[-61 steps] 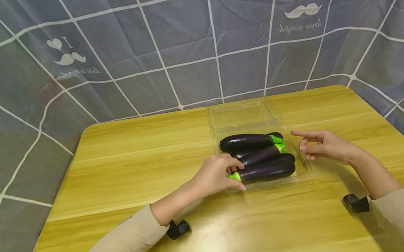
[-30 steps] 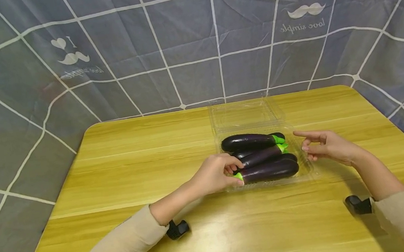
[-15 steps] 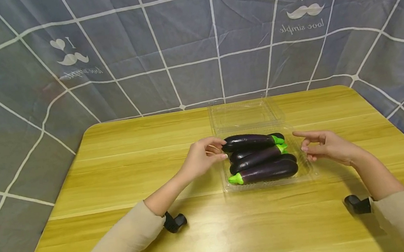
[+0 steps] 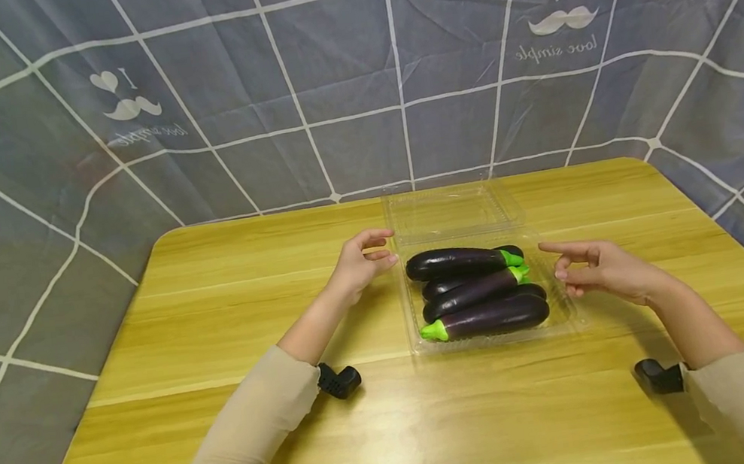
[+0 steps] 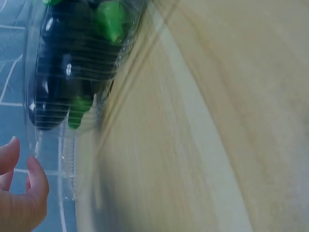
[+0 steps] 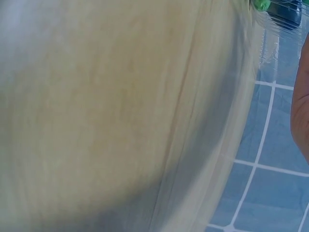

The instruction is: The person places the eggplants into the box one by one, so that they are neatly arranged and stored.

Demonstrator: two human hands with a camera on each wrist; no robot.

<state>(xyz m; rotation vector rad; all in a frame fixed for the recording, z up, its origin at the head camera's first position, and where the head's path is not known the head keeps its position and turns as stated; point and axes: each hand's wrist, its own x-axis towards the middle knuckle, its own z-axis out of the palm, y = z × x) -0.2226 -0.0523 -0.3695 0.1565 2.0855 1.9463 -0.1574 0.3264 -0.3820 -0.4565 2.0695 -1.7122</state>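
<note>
A clear plastic clamshell container (image 4: 562, 324) lies with its lid folded back, holding several dark purple eggplants (image 4: 460, 262) with green stem ends. At the container's left side, close to the hinge, is my left hand (image 4: 357, 265), its fingers loosely bent and thumb apart, nothing between them. In the left wrist view its fingertips (image 5: 35, 166) are near the clear plastic wall. My right hand (image 4: 604, 272) stays by the right rim, index finger extended and the other fingers loosely bent. Only a strip of the right hand (image 6: 301, 106) shows in the right wrist view.
The transparent lid (image 4: 448, 213) lies toward the back edge of the wooden table (image 4: 267, 273). A grey grid-patterned curtain (image 4: 342, 76) hangs behind and along both sides. Black wrist cameras (image 4: 340, 381) sit under both sleeves.
My left hand has left the front eggplant's stem end, passed the left end of the rear eggplant and moved back toward the hinge. My right hand stays at the right rim.
</note>
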